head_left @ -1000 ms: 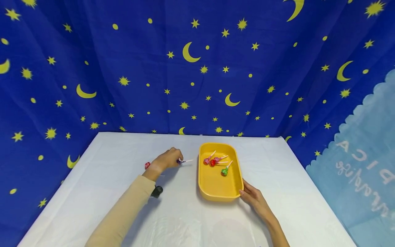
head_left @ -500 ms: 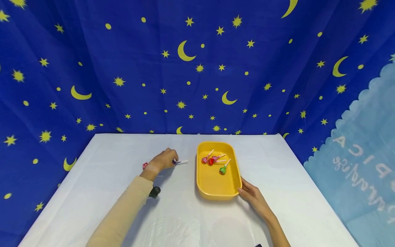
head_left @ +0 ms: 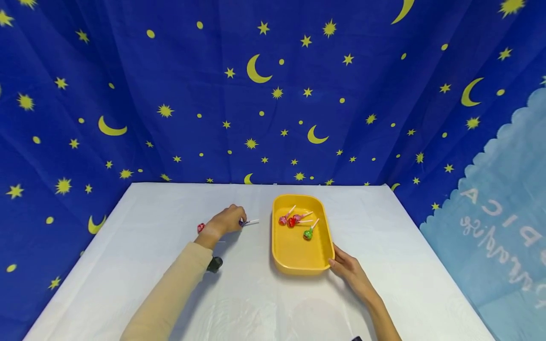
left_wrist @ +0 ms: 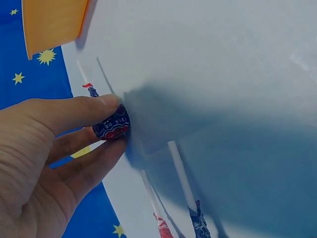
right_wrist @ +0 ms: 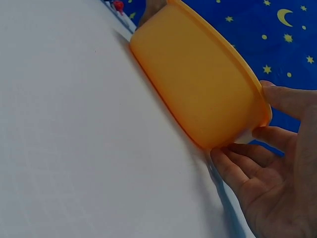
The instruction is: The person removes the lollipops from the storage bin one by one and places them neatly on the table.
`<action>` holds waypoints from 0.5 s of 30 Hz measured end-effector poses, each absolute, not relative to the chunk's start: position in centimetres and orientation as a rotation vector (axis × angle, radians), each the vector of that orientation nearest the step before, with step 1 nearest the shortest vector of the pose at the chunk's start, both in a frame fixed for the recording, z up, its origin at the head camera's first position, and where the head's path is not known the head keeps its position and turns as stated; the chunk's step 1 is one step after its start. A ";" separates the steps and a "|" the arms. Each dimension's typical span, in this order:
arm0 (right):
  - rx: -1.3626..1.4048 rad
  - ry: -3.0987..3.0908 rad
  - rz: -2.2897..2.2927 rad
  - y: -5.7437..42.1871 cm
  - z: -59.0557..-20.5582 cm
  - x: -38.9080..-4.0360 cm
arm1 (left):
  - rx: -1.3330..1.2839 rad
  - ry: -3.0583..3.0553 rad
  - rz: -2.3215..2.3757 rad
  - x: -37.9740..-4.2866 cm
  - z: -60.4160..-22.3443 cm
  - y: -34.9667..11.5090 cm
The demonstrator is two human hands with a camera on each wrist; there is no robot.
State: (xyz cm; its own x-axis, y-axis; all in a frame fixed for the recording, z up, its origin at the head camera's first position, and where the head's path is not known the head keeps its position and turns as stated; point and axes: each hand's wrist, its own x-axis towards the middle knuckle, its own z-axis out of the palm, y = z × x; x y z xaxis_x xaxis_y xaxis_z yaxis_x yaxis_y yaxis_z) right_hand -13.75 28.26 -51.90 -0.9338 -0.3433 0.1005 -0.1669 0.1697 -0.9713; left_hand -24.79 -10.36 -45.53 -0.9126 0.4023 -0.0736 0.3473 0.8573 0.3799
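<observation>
My left hand point(head_left: 226, 221) pinches a dark blue-wrapped lollipop point(left_wrist: 113, 127) by its candy head, thumb on one side and fingers on the other. The white stick points right, toward the yellow tray point(head_left: 298, 258). Around the tray's near right corner, my right hand point(head_left: 349, 267) has its thumb at the rim and its fingers low against the outer wall, as the right wrist view shows. Inside lie a green lollipop point(head_left: 308, 234), a red one point(head_left: 291, 222) and two pink ones point(head_left: 283, 220). Below the left hand are a red-wrapped lollipop point(left_wrist: 163, 227) and another dark blue-wrapped one point(left_wrist: 199, 223).
A white cover lies over the table point(head_left: 256, 308). Behind it hangs a blue curtain point(head_left: 192, 94) with yellow moons and stars, and a light blue cloth point(head_left: 503, 213) with lettering hangs at the right. A black object point(head_left: 214, 264) shows beside the left sleeve.
The head view has shifted slightly. My left hand and its lollipop have edged a little left, away from the tray; the right hand stays at the tray's corner.
</observation>
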 end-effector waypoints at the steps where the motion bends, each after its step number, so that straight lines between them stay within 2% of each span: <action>1: -0.504 2.287 -1.873 28.3 -51.9 -13.7 | 0.586 2.882 0.541 -24.8 -45.6 -10.4; 15: -0.507 2.294 -1.867 28.3 -52.0 -13.8 | 0.566 2.872 0.539 -24.9 -44.9 -10.6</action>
